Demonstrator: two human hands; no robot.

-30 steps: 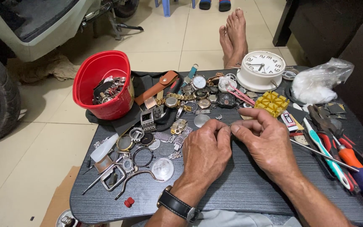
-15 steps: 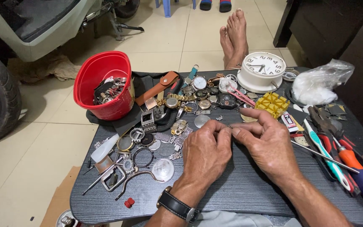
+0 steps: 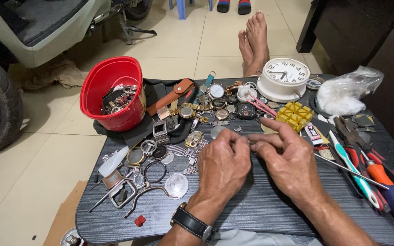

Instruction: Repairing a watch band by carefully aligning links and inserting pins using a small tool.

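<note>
On the left of the dark worktop point(image 3: 251, 205) stands a red tub point(image 3: 110, 91) of watch parts, and in front of it lie loose bezels, a round glass point(image 3: 176, 185) and a loupe frame, all well clear of the work. The left hand point(image 3: 222, 166), a black-strapped wristwatch point(image 3: 192, 223) on its wrist, is curled nearly closed with thumb and forefinger pinched together on something very small. The right hand point(image 3: 288, 159) meets it from the other side, its forefinger and thumb narrowed to the same point, so the tiny part point(image 3: 250, 141) sits between the two sets of fingertips, just above the worktop; it looks like a slim pin or bar, though it is too small to tell for sure. A piece this size is best worked low over the surface, so that a slip drops it only onto the worktop, with both wrists resting for steadiness and only light pressure applied. Further right lie a yellow case holder point(image 3: 293, 115), a white alarm clock point(image 3: 282, 78), a plastic bag point(image 3: 345, 91) and screwdrivers point(image 3: 388, 191), near enough to reach without shifting the grip.
</note>
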